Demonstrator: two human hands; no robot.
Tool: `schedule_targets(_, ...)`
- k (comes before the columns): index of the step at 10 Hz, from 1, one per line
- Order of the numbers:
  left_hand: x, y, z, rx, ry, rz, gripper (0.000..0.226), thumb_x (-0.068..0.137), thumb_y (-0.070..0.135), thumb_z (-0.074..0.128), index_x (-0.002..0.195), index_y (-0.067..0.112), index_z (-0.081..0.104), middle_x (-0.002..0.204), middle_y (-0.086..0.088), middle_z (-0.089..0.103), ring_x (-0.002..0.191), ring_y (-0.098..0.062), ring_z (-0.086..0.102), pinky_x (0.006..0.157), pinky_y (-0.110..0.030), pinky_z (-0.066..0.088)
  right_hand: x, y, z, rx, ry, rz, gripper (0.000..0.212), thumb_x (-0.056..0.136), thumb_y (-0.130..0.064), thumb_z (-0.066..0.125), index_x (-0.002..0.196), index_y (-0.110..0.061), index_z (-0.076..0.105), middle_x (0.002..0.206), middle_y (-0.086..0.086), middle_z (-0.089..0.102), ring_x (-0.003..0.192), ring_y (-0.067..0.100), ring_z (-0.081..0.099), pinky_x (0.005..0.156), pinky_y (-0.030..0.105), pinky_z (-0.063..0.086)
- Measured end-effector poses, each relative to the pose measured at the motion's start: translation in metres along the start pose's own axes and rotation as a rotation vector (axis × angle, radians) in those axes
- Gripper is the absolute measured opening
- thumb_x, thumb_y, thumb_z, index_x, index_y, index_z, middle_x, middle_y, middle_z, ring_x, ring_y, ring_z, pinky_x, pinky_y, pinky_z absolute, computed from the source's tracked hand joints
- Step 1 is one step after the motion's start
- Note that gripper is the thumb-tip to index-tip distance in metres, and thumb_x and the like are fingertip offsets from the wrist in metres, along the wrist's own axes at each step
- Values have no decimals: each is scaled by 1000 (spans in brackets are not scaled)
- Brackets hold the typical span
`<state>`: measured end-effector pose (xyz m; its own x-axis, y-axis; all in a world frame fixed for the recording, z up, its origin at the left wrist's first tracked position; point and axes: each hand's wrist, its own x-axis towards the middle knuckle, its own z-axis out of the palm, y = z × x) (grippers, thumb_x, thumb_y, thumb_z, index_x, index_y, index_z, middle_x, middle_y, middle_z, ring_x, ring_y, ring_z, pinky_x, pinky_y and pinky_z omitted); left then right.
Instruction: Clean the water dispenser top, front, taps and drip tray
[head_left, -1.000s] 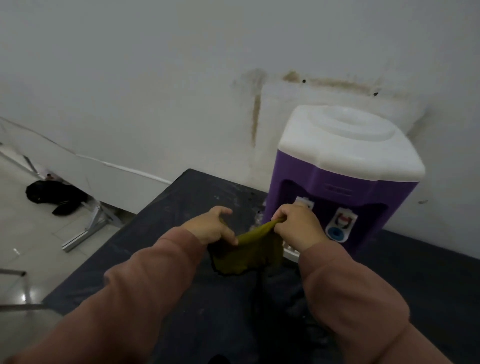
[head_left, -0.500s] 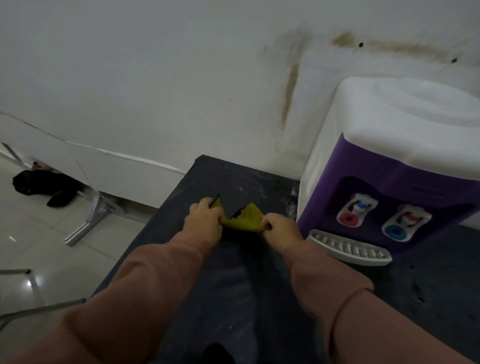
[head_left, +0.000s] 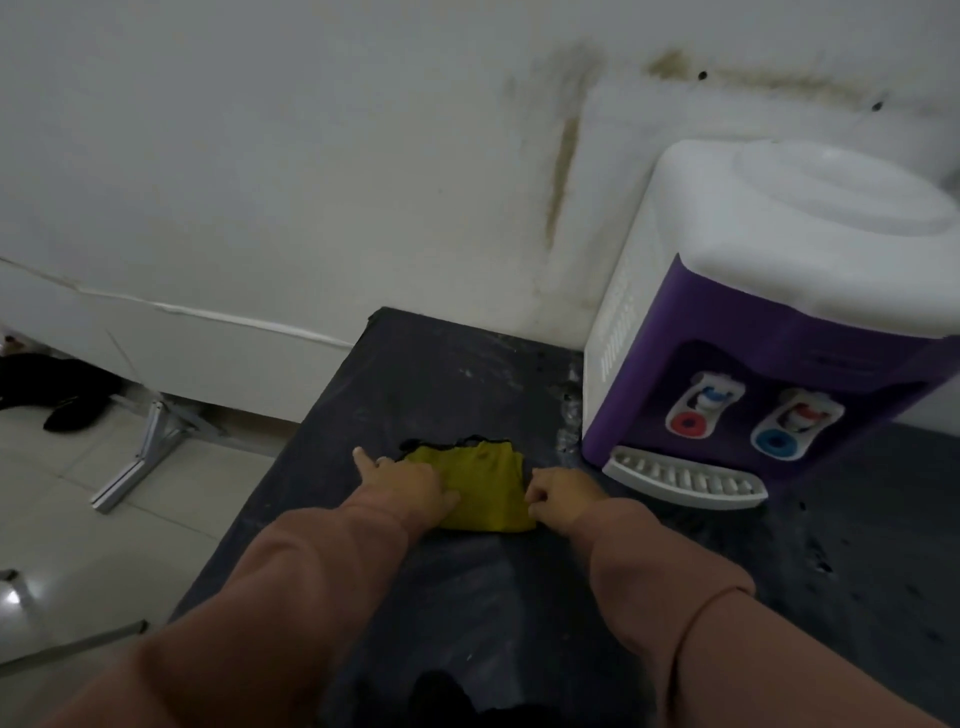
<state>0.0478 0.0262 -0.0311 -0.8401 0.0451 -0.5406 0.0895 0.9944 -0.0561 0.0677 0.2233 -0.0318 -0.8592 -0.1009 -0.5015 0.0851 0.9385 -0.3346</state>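
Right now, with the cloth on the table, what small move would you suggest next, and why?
Probably fold the yellow cloth over with the right hand, whose curled fingers pinch its right edge: the cloth lies flat on the table under the left hand, and the water dispenser stands untouched.

The right side of the water dispenser (head_left: 779, 322) is cut off, the front marking (head_left: 852, 362) is too small to read, and left of it the left hand (head_left: 410, 486) covers part of the cloth (head_left: 483, 488) while the fingertips of the right hand (head_left: 561, 499) curl out of sight.
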Motion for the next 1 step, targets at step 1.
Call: schedule_targets(1,-1,12,-15,-88,16,-3,54,84,57,33,121,26,58,137,-10,49,135,-37,29,108,-64,-9,-15,3,-19,110,184,10,22,84,-15,58,104,-15,67,129,4,56,123,21,49,99,26,40)
